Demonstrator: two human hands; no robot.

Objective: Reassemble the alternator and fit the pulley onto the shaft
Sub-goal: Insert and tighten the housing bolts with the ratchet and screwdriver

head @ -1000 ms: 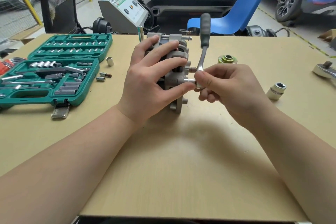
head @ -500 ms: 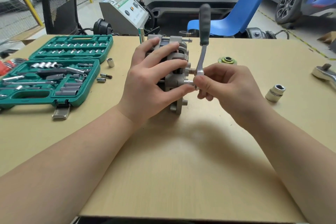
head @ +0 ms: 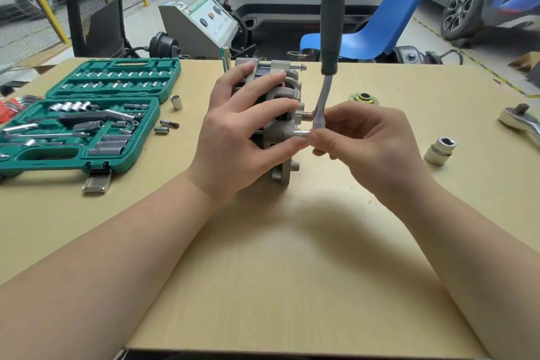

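Observation:
The grey alternator (head: pixel 285 114) stands on edge in the middle of the table (head: pixel 292 257). My left hand (head: pixel 239 131) grips its left side, fingers spread over the housing and thumb near the lower right bolt. A ratchet wrench (head: pixel 328 61) with a dark grey handle points straight up; its head with a socket sits against the alternator's right face. My right hand (head: pixel 371 143) holds the ratchet's head, fingers curled round it. The yellow-green pulley (head: pixel 363 98) lies on the table behind my right hand.
An open green socket set case (head: pixel 87 114) lies at the left, with loose sockets (head: pixel 176 102) beside it. A large socket (head: pixel 441 150) and a second ratchet (head: pixel 523 123) lie at the right. A blue chair (head: pixel 380 23) and parked cars stand behind the table.
The ratchet handle has swung from a slight rightward tilt to nearly upright. Both hands stay on the alternator and ratchet head.

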